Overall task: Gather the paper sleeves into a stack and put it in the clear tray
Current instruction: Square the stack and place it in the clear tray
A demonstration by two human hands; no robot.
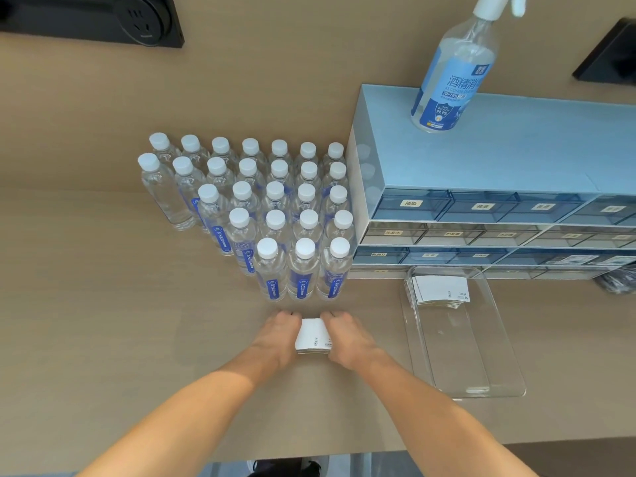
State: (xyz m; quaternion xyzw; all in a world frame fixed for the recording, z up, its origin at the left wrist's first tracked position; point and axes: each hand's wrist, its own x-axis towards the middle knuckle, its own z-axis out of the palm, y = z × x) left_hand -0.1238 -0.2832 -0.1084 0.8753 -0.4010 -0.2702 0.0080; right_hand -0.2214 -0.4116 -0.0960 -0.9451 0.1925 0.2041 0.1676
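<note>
A small stack of white paper sleeves (pixel 313 337) lies on the beige table just in front of the water bottles. My left hand (pixel 277 335) presses against its left side and my right hand (pixel 347 337) against its right side, so both hands grip it between them. The clear tray (pixel 481 380) sits on the table to the right of my hands. Another stack of white paper sleeves (pixel 438 290) lies in the tray's far end.
Several rows of capped water bottles (pixel 275 215) stand just beyond my hands. A blue drawer cabinet (pixel 499 187) stands behind the tray with a spray bottle (pixel 454 74) on top. A black socket panel (pixel 103 18) is at the far left. The table's front edge runs below my forearms.
</note>
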